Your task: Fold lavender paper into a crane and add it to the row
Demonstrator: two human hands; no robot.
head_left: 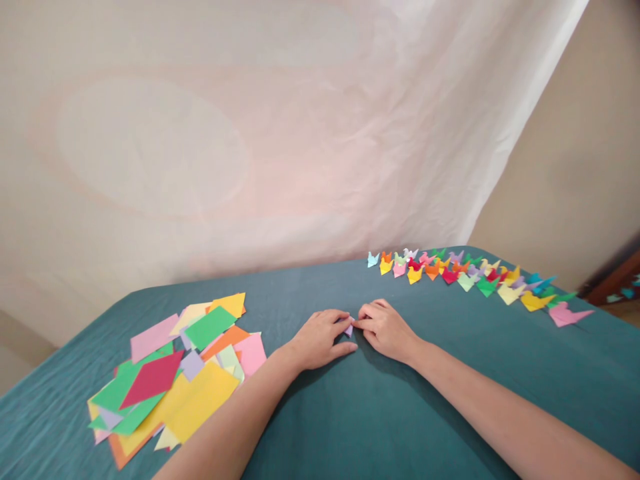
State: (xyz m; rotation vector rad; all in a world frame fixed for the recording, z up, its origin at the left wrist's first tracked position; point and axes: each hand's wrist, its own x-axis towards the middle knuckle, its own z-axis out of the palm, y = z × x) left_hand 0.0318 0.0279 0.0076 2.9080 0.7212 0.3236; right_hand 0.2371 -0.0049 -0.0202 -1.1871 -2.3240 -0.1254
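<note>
My left hand [320, 339] and my right hand [384, 328] meet at the middle of the teal tablecloth [380, 413]. Both pinch a small folded piece of lilac-pink paper [349, 328] between their fingertips, pressing it low over the cloth. Most of the paper is hidden by the fingers. To my left lies a loose pile of coloured paper sheets [173, 373], with a red sheet [153, 379] on top. A row of several small folded paper cranes [465, 272] runs along the far right of the table.
A larger pink folded crane [567, 313] sits at the right end of the row. A pale cloth backdrop [250, 133] hangs behind the table. A beige wall [575, 153] and dark wooden furniture [617, 280] stand at the right.
</note>
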